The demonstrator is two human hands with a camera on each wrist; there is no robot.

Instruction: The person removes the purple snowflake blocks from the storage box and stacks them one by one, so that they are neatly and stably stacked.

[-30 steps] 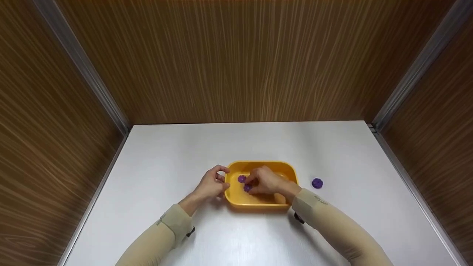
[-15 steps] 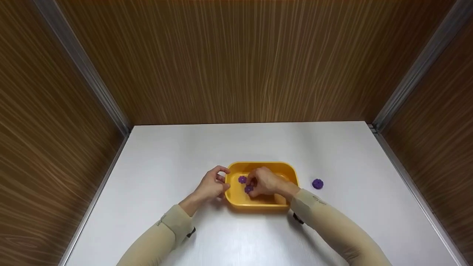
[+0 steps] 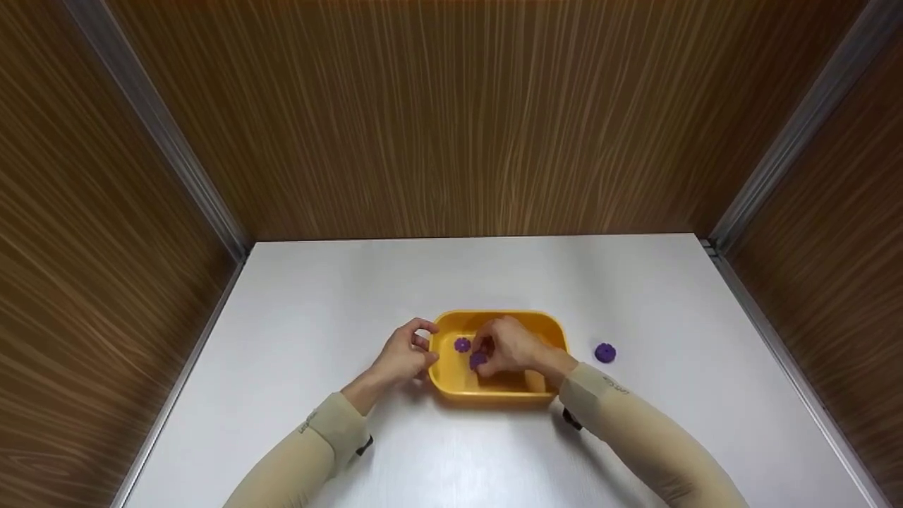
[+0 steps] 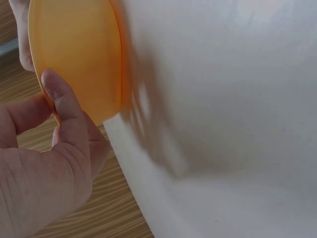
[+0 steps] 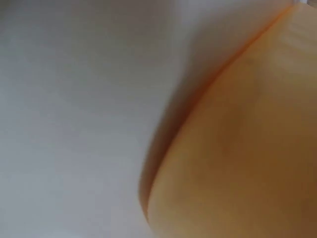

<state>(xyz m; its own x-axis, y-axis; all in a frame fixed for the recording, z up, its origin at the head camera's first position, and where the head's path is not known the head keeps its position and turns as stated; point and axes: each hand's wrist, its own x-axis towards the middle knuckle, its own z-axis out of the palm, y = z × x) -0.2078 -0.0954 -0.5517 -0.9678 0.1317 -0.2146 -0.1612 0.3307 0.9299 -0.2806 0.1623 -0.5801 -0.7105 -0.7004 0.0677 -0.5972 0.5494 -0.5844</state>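
Observation:
A yellow rectangular tray (image 3: pixel 451 384) with rounded corners sits on the white table. My left hand (image 3: pixel 403 353) grips its left end; in the left wrist view the thumb (image 4: pixel 64 101) lies against the tray's outer wall (image 4: pixel 81 49) and fingers bend at the rim. My right hand (image 3: pixel 511 346) reaches inside the tray and pinches a small purple flower-shaped piece (image 3: pixel 477 360) between thumb and fingers. Another purple flower-shaped piece (image 3: pixel 462 344) lies on the tray floor just left of those fingers. In the right wrist view only the tray's blurred wall (image 5: pixel 237 148) shows, not the hand.
On the table (image 3: pixel 677 423), right of the tray, lies a thicker purple flower-shaped piece (image 3: pixel 605 353). Wood-grain panels (image 3: pixel 451 120) stand behind the table and along both sides, with metal strips at their corners.
The purple piece at my right fingertips has shifted slightly right and turned, so its flower face shows less plainly. My left hand keeps its place on the tray.

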